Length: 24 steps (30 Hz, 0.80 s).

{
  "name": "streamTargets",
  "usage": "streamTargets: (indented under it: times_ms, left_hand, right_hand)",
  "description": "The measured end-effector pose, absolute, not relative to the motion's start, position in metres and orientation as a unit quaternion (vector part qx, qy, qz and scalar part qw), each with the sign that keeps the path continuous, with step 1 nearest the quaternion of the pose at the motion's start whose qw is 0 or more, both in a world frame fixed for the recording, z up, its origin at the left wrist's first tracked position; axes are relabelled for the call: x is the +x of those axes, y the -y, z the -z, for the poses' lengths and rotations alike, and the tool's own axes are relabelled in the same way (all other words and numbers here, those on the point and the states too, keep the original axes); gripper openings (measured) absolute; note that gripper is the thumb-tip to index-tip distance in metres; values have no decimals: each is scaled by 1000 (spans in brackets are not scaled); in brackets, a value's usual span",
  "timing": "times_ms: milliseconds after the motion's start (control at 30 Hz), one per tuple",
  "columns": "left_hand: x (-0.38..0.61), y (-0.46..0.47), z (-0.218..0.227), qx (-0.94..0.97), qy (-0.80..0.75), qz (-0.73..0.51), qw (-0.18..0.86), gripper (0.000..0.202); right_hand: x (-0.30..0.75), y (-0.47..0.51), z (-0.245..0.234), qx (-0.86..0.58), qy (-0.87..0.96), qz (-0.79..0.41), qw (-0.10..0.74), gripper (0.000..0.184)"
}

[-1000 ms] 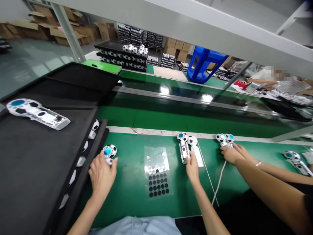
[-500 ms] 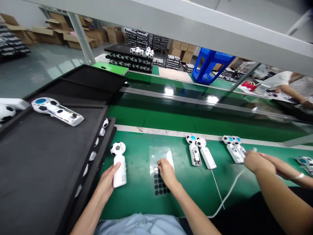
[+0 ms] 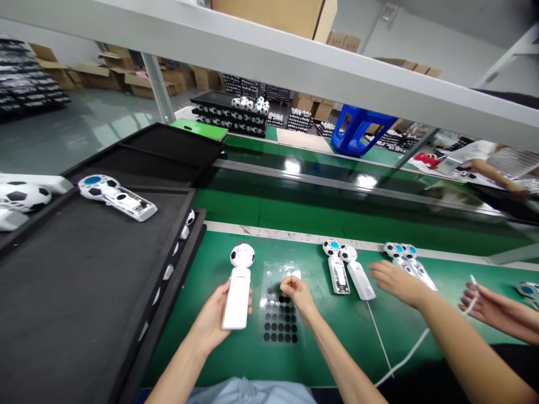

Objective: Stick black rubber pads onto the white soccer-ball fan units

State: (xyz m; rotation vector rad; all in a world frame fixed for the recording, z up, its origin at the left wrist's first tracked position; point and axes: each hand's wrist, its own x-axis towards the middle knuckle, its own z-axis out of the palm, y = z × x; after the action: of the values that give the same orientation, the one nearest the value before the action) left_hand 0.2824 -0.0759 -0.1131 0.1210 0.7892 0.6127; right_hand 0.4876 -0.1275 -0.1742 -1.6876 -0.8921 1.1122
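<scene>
- The left hand (image 3: 217,317) has its grip around the handle of a white unit (image 3: 237,297), thumb on the near face and fingertips showing at the far edge.
- The unit stands head-away from the person, between the tray (image 3: 84,292) and the sheet (image 3: 272,274); its round head carries black football patches. Whether it touches the counter (image 3: 227,365) is hard to tell.
- The right hand (image 3: 300,294) has a narrow grip, thumb and fingertips drawn together over the upper rows of black dots (image 3: 281,326) on the sheet; I cannot tell if a dot is between them.
- The clear sheet lies flat on the counter, just right of the unit.
- Right of the sheet, 2 more units lie side by side: a clear-fronted unit (image 3: 337,269) with a blue disc, and a plain white unit (image 3: 359,275) with a thin cord (image 3: 381,336) running below it.
- Farther right lie 2 units with blue discs, near a co-worker's left hand (image 3: 398,280), its fingers loosely extended.
- The co-worker's right hand (image 3: 488,306) holds the end of a white cable (image 3: 415,348).
- On the black tray at left, 1 clear-fronted unit (image 3: 118,197) lies near the far edge.
- Beyond the counter sits a blue stool (image 3: 353,132).
</scene>
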Motion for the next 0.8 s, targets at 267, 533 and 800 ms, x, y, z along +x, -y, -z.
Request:
streamTargets:
  times_ms: [267,533,800]
  left_hand:
    - [281,78,118,43,-347,-267,898,43]
    - [288,85,106,328,-507,-269,750,35]
    - [299,103,95,425,-496,-302,695,56]
  right_hand:
    - [467,122,115,-603,273,-541,519,33]
    - [440,112,75,-567,327,-552,517,17]
    - [426,116,55,-632,486,-416,439,9]
